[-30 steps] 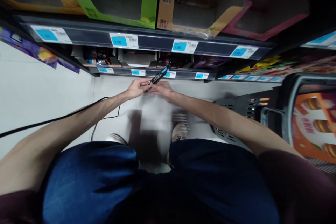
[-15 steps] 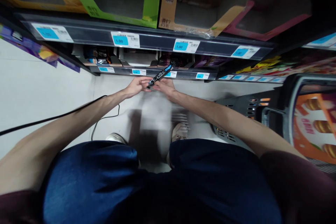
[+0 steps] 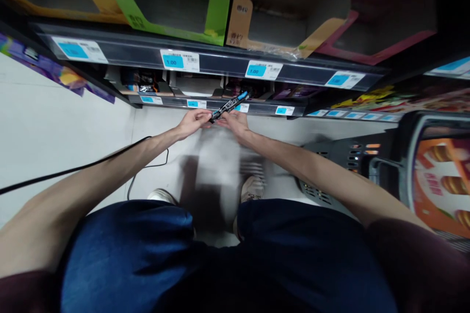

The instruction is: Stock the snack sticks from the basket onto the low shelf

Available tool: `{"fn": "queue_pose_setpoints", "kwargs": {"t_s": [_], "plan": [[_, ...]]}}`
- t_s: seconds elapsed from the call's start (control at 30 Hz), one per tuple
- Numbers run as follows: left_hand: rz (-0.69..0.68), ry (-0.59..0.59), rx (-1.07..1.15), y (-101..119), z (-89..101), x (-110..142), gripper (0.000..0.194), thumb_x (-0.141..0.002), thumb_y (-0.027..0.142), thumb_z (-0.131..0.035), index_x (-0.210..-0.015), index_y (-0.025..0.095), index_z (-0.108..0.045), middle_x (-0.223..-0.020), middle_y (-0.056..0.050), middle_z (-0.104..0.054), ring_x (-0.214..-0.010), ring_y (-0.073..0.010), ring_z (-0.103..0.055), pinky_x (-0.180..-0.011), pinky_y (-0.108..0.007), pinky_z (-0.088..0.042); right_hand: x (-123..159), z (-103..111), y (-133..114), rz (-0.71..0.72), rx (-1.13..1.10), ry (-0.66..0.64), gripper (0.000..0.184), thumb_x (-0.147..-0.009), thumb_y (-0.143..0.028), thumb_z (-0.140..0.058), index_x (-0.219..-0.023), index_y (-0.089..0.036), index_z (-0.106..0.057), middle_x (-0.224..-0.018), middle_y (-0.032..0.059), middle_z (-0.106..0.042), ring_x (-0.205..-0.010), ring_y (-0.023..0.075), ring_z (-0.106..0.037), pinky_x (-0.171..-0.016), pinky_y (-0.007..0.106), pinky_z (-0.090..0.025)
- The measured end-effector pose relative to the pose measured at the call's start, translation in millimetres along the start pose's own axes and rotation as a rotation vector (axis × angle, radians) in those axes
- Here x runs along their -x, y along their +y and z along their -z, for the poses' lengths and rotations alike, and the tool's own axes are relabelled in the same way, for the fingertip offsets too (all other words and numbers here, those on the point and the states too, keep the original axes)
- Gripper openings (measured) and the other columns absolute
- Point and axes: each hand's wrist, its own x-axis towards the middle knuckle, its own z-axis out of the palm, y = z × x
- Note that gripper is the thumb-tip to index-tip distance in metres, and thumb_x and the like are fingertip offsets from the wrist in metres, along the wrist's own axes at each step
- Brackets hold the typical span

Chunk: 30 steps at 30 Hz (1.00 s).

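Note:
Both hands meet in front of a low shop shelf, holding a slim black packet with a blue end [image 3: 230, 104]. My left hand [image 3: 193, 122] pinches the packet's near end between thumb and fingers. My right hand [image 3: 235, 122] is under and beside the packet, fingers curled against it. The packet slants up to the right, its blue tip near the lower shelf rail [image 3: 220, 102] with small blue price tags.
An upper shelf rail [image 3: 205, 58] carries blue price labels, with green, brown and red display cartons above. A dark shopping basket [image 3: 341, 156] stands on the floor at right beside a trolley with orange snack packs [image 3: 440, 181]. A black cable [image 3: 110, 154] crosses my left arm.
The hands and packet have shifted slightly right and toward the lower shelf; the packet's blue tip now sits closer to the rail. The grip looks the same.

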Motion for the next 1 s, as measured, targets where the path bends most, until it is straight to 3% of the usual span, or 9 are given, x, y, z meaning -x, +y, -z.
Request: {"fn": "queue_pose_setpoints", "kwargs": {"t_s": [0.2, 0.43, 0.63, 0.8, 1.0], "plan": [[0.093, -0.028, 0.066, -0.5, -1.9, 0.0, 0.043, -0.071, 0.046, -0.082, -0.09, 0.011, -0.064, -0.093, -0.011, -0.072, -0.089, -0.0253, -0.072, -0.087, -0.042, -0.058, 2.3, -6.6, -6.6, 0.0, -0.054, 0.031, 0.025, -0.088, -0.005, -0.057, -0.077, -0.021, -0.041, -0.06, -0.0059, -0.063, -0.058, 0.0115, -0.069, -0.071, 0.028, -0.061], [0.008, -0.017, 0.036, -3.6, -3.0, -0.4, 0.041, -0.076, 0.043, -0.077, -0.093, 0.016, -0.051, -0.081, -0.003, -0.069, -0.079, -0.0209, -0.073, -0.074, -0.036, -0.059, 2.0, -4.0, 1.2, 0.0, -0.061, 0.009, 0.024, -0.091, -0.01, -0.053, -0.082, -0.023, -0.035, -0.064, -0.004, -0.063, -0.062, 0.0147, -0.07, -0.071, 0.031, -0.062], [-0.129, 0.086, -0.085, -3.4, -9.2, -3.5, 0.032, -0.073, 0.04, -0.076, -0.081, 0.015, -0.057, -0.076, -0.002, -0.067, -0.074, -0.0164, -0.069, -0.078, -0.036, -0.059, 1.6, -2.0, 2.4, -0.028, -0.084, -0.081, 0.032, -0.084, -0.015, -0.064, -0.089, -0.024, -0.034, -0.072, -0.0034, -0.065, -0.072, 0.0167, -0.072, -0.08, 0.034, -0.061], [-0.213, 0.101, -0.225, -1.9, -10.0, -6.3, 0.034, -0.072, 0.045, -0.075, -0.083, 0.014, -0.068, -0.088, -0.007, -0.071, -0.08, -0.02, -0.068, -0.085, -0.04, -0.057, 1.9, 1.1, 6.8, 0.045, -0.064, -0.127, 0.048, -0.071, -0.006, -0.071, -0.096, -0.025, -0.035, -0.077, -0.0066, -0.067, -0.076, 0.0135, -0.07, -0.085, 0.032, -0.058], [-0.263, 0.117, -0.23, -2.2, -11.8, -5.9, 0.042, -0.073, 0.052, -0.073, -0.085, 0.012, -0.072, -0.093, -0.011, -0.073, -0.081, -0.0213, -0.068, -0.084, -0.041, -0.058, 0.8, 3.9, 12.9, 0.093, -0.05, -0.129, 0.055, -0.064, -0.01, -0.078, -0.098, -0.024, -0.036, -0.081, -0.0062, -0.068, -0.077, 0.0123, -0.068, -0.081, 0.029, -0.056]]}}
